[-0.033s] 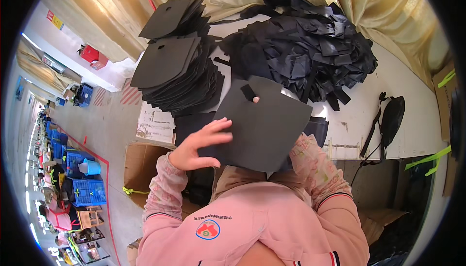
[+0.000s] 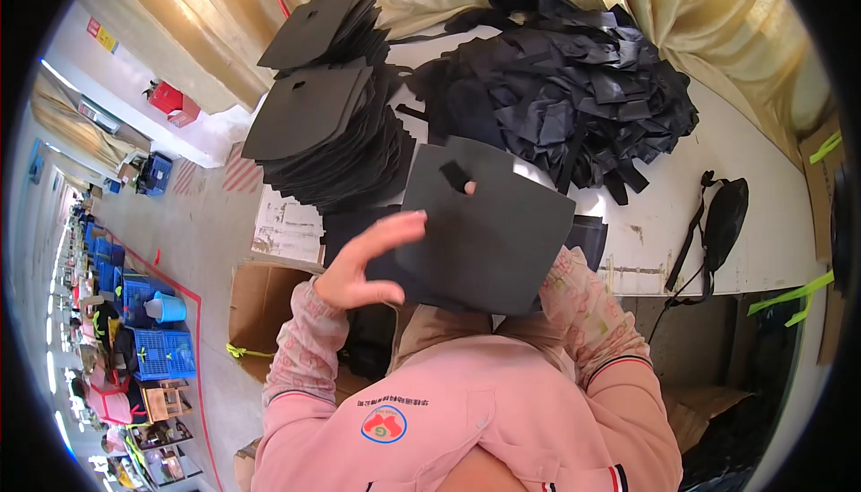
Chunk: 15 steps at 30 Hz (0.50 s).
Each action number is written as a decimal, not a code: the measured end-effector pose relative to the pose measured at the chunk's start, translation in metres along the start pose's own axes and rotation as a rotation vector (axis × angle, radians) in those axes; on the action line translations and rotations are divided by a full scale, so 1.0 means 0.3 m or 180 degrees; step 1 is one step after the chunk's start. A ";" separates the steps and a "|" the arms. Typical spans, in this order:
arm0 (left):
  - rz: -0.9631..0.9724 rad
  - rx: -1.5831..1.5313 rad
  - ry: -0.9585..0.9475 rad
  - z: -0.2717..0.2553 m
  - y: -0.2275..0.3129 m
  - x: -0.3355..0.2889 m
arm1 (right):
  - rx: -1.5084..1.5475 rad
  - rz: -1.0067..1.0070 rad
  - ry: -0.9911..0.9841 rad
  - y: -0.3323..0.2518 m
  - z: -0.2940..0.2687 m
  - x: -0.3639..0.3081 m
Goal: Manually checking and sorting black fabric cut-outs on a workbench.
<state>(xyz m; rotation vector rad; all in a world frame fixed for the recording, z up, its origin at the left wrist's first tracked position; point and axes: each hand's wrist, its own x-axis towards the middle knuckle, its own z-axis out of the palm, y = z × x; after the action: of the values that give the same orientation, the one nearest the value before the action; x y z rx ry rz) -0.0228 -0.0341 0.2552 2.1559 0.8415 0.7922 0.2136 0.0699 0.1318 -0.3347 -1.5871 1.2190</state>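
A stiff black panel (image 2: pixel 489 236), with a small rectangular slot near its top edge, is held up in front of my torso. My right hand (image 2: pixel 470 188) is behind it and mostly hidden; one fingertip shows at the slot, beside a small dark flap (image 2: pixel 455 172). At the panel's left edge is my left hand (image 2: pixel 363 263), palm toward the panel, thumb spread from the fingers, with nothing in its grasp. More dark sheets (image 2: pixel 350 230) lie on the table beneath the panel.
Two tall stacks of similar slotted panels (image 2: pixel 300 115) stand at the back left. Behind the panel is a large heap of black fabric pieces (image 2: pixel 574 88). A black pouch with a strap (image 2: pixel 725 223) lies at right. An open cardboard box (image 2: pixel 260 308) sits below the table's left side.
My left hand has shifted slightly left, and its fingers are closer together. The panel has turned and moved a little; the fingertip still shows at its slot.
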 end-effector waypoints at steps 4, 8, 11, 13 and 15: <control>-0.0733 -0.0631 0.1606 0.080 -0.036 0.103 | -0.0442 0.0794 -0.0516 -0.149 0.001 0.087; -0.0341 0.0067 0.1715 0.132 -0.061 0.182 | 0.1208 0.1733 -0.0690 -0.156 -0.016 0.062; -0.0309 0.0757 0.1617 0.124 -0.034 0.198 | 0.1891 0.2507 -0.0692 -0.259 -0.083 0.084; 0.0039 0.1391 0.1320 0.113 -0.042 0.218 | 0.2231 0.3180 -0.0501 -0.335 -0.100 0.113; 0.0104 0.1498 0.1191 0.114 -0.037 0.234 | 0.1628 0.3015 -0.1036 -0.317 -0.149 0.114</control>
<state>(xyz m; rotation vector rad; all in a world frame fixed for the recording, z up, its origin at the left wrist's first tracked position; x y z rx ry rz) 0.0409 0.0118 0.2469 2.4671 1.2914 1.1261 0.2711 0.0767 0.2259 -0.6038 -1.3131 2.4474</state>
